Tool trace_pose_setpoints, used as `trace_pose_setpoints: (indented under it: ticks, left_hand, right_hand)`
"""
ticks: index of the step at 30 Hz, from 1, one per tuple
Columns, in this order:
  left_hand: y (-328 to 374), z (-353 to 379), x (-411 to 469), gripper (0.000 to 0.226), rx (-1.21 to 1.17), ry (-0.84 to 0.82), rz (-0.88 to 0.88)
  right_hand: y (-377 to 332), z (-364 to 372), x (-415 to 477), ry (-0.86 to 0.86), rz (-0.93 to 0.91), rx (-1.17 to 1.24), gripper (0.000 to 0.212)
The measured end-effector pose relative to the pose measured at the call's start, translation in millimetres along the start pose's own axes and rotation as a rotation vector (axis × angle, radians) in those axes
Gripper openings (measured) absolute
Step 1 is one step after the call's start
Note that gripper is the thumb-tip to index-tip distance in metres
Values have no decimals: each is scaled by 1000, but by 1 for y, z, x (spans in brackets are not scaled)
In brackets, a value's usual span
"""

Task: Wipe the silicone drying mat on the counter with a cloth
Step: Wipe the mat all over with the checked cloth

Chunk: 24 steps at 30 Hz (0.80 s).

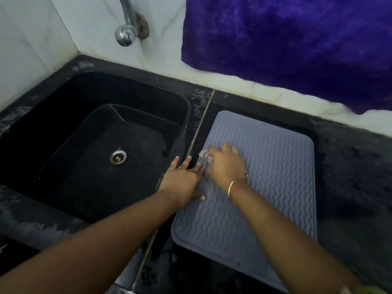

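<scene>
A grey silicone drying mat (265, 183) with a wavy ribbed surface lies on the black counter (350, 177), right of the sink. My right hand (226, 166) presses down on a small pale cloth (205, 156) at the mat's left side; most of the cloth is hidden under the palm and the hand is motion-blurred. My left hand (182, 179) lies flat with straight fingers on the mat's left edge and the counter strip beside it, thumb touching the mat.
A black sink (74, 128) with a metal drain (118, 157) sits to the left, a chrome tap (129, 24) on the wall above it. A purple towel (297, 43) hangs over the white tiled wall behind the mat. A metal seam runs between sink and mat.
</scene>
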<state>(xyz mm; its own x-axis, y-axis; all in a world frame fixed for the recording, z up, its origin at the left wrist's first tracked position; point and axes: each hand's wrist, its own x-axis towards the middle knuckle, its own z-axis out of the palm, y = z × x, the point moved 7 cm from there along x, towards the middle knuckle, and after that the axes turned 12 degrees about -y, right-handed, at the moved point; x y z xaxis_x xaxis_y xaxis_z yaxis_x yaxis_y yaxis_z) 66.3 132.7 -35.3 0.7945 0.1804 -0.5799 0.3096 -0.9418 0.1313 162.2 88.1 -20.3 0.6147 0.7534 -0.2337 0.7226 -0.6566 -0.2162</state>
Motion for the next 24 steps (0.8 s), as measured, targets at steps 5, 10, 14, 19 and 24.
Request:
trace_pose_setpoints:
  ticks: [5,10,14,19,24]
  left_hand:
    - [-1,5,-6,73,-76,-23,-7]
    - [-6,6,-3,78,-36,-133,5]
    - [-11,10,-5,99,-55,-295,65]
    - [-11,14,-7,112,-117,-345,82]
    - [-22,15,-10,115,-132,-174,82]
  right_hand:
    - [16,-22,47,50,138,-123,43]
    - [-4,-3,4,-59,33,-16,44]
    - [-10,7,-23,-87,-7,-38,46]
    - [9,-11,17,-44,90,-80,43]
    - [-5,2,-5,-41,96,-23,41]
